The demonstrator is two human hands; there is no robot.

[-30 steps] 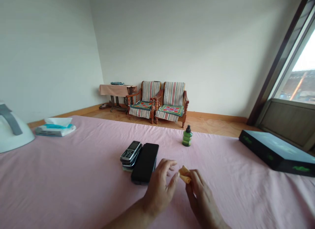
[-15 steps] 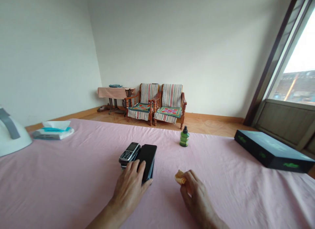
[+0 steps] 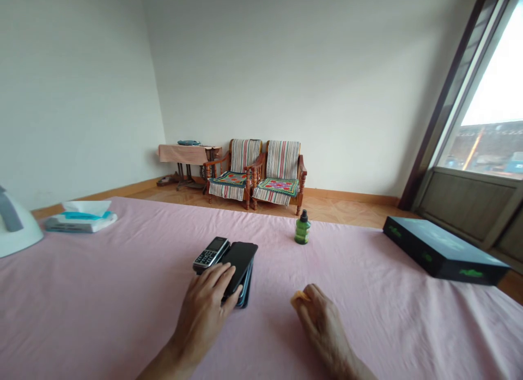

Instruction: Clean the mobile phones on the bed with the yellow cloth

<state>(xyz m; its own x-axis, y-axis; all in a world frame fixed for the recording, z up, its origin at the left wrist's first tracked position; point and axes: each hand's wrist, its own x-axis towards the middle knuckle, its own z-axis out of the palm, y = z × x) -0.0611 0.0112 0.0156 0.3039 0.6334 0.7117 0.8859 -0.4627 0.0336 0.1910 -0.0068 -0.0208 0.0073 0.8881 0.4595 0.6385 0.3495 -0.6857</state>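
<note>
Pink cloth [image 3: 134,293] lies under the phone pile [image 3: 247,294] just left of middle, where I hold the top black phone [image 3: 242,259] by its sides in a half-curled left hand [image 3: 207,301], maybe so it won't slip, and a yellow rag [image 3: 299,296] in my curled-up right hand [image 3: 324,317].

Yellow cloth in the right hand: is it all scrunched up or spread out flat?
Scrunched up: just a small bunch of the yellow cloth pokes out of the right hand; the rest is hidden.

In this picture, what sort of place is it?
Probably a living room in a home: two wooden armchairs against the wall, a draped table beside them, and a tissue pack on a pink cloth.
</note>
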